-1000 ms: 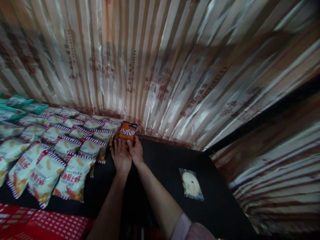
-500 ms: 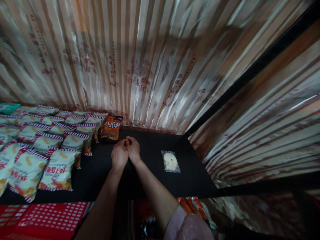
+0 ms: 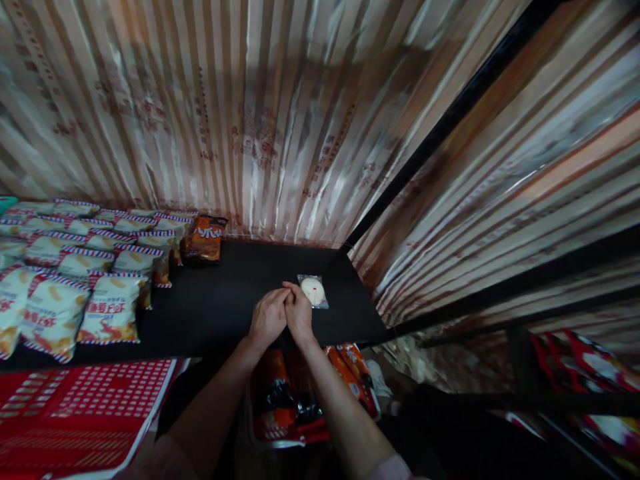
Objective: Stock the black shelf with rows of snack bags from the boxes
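My left hand (image 3: 269, 317) and my right hand (image 3: 299, 311) are held together above the front part of the black shelf (image 3: 210, 300). Their fingers are curled and touch one another; whether anything is between them is hidden. Just behind my right hand lies a clear packet with a round, pale item (image 3: 313, 291), partly covered by the hand. An orange-brown snack bag (image 3: 205, 239) stands toward the back of the shelf, left of my hands. Rows of pale snack bags (image 3: 113, 308) with striped edges fill the left side.
A red basket (image 3: 85, 413) is below the shelf at left. Another basket with orange packets (image 3: 347, 367) sits under my forearms. Striped plastic sheeting (image 3: 260, 120) hangs behind, with a black diagonal pole (image 3: 430, 143). Red packages (image 3: 575, 363) are at far right.
The view has shifted right and down, showing more of the baskets. My joined hands have moved right and toward the shelf's front, closer to the clear packet.
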Tool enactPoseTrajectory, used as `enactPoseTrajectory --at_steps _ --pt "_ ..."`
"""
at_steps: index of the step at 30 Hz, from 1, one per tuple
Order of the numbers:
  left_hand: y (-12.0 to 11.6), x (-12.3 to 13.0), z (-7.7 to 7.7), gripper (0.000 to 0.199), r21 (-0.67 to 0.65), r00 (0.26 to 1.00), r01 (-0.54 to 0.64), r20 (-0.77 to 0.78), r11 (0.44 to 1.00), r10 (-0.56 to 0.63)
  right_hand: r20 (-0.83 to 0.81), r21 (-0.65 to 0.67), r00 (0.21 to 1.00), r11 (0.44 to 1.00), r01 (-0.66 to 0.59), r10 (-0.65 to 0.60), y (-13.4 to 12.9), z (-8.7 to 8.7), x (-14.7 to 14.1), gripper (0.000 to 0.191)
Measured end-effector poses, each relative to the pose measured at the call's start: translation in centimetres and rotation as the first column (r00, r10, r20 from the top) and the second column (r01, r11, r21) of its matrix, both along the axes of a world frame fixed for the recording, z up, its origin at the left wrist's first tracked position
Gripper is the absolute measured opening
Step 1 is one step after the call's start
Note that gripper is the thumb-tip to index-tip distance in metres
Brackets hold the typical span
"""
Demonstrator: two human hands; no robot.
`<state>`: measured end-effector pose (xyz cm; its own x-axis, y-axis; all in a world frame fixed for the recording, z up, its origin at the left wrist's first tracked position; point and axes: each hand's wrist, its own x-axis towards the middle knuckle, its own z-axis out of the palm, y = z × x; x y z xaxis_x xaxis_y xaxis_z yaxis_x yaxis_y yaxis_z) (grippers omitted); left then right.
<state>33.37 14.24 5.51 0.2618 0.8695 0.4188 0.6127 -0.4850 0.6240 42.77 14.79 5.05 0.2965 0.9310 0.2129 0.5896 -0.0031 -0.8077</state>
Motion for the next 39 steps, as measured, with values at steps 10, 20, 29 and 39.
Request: enactPoseTrajectory --at_steps 10,20,29,39 --pt "-10.0 0.4 -4.5 0.041 0.126 0.981 0.188 0.017 0.974 -0.192 0.005 0.03 0.999 0.999 -0.034 0.034 -11.5 -2.4 1.6 0.036" --pt "-15.9 0.1 -14.0 0.055 -0.277 0.896 0.012 -0.424 0.961 -0.133 0.197 -0.409 0.963 0.908 -0.089 0.184 -15.4 -7.1 0.4 0.043" --pt "-15.7 0.1 -16.6 0.055 -0.306 0.838 -0.078 -0.535 0.949 -0.104 0.289 -0.561 0.928 0.827 -0.034 0.234 -15.1 -7.3 -0.6 0.034" --pt "-15.2 1.1 -15.4 0.049 -0.274 0.809 -0.129 -0.584 0.953 -0.059 0.176 -0.501 0.971 0.864 -0.053 0.162 -15.0 -7.5 0.4 0.041"
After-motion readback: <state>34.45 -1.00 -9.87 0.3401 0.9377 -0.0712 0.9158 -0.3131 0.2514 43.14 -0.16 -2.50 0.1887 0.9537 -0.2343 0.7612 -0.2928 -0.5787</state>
